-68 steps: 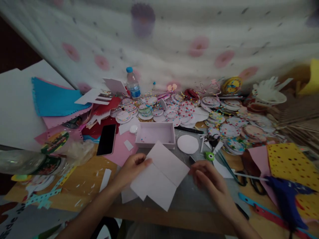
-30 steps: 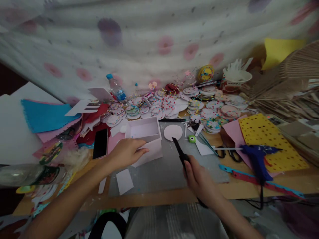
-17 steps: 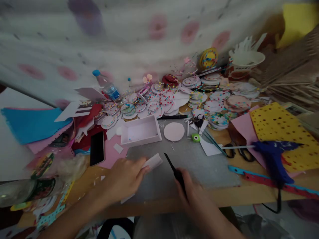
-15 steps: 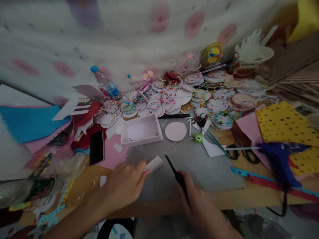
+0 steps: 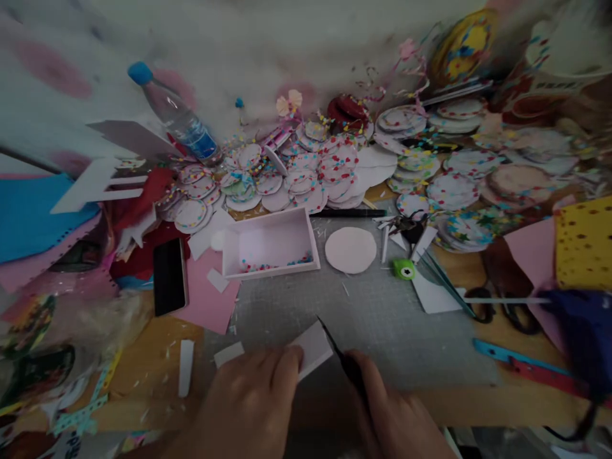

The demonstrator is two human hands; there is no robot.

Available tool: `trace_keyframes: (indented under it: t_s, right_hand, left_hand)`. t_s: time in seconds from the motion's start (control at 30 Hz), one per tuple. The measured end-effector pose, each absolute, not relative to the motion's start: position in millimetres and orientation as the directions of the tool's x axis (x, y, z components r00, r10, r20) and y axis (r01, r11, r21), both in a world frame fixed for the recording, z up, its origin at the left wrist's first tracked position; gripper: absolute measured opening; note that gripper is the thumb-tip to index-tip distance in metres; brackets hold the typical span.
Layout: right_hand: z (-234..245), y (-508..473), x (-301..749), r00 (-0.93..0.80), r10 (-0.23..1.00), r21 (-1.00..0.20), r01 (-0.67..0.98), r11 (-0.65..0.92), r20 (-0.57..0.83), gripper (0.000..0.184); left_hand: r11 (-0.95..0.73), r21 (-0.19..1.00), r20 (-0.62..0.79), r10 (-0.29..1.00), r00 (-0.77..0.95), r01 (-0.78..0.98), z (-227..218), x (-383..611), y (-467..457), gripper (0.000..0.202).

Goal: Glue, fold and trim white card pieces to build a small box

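My left hand (image 5: 248,408) lies palm down on a white foam sheet (image 5: 313,347) near the table's front edge, fingers pressed on it. My right hand (image 5: 394,417) is closed round a black craft knife (image 5: 344,360) whose blade tip meets the sheet's right edge. Both rest on a grey cutting mat (image 5: 377,319). Behind them stands a shallow pink box (image 5: 270,245) with confetti inside, and a pale paper disc (image 5: 350,250) lies beside it.
A black phone (image 5: 168,275) lies left of the box on pink paper (image 5: 205,299). A water bottle (image 5: 176,121) and several decorated round cards (image 5: 306,175) crowd the back. A green punch (image 5: 404,269), scissors (image 5: 502,306) and a blue glue gun (image 5: 583,331) lie right.
My left hand has drawn the white sheet from beside the box down to the front edge. My right hand picked up the knife and set it to the sheet. The view moved closer.
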State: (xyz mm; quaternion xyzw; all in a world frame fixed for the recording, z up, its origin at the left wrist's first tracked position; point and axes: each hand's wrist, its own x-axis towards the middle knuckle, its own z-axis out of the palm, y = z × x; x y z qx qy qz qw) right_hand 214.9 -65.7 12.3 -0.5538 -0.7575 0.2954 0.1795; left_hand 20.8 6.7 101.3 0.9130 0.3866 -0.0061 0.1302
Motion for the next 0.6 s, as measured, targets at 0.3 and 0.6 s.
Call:
trace_keyframes:
  t_s: [0.3,0.6]
  right_hand:
    - [10.4,-62.3,217.6,-0.391,0.917,-0.585,0.763,0.275,-0.079,0.035]
    - [14.3,-59.8,222.4,-0.397,0.913,-0.67,0.704,0.233,-0.099,0.033]
  left_hand:
    - [-0.693,0.158,0.156,0.721,0.675,0.704,74.8,16.8,-4.4,0.033]
    - [-0.689,0.161,0.174,0.724,0.667,0.707,76.6,17.9,-0.9,0.034]
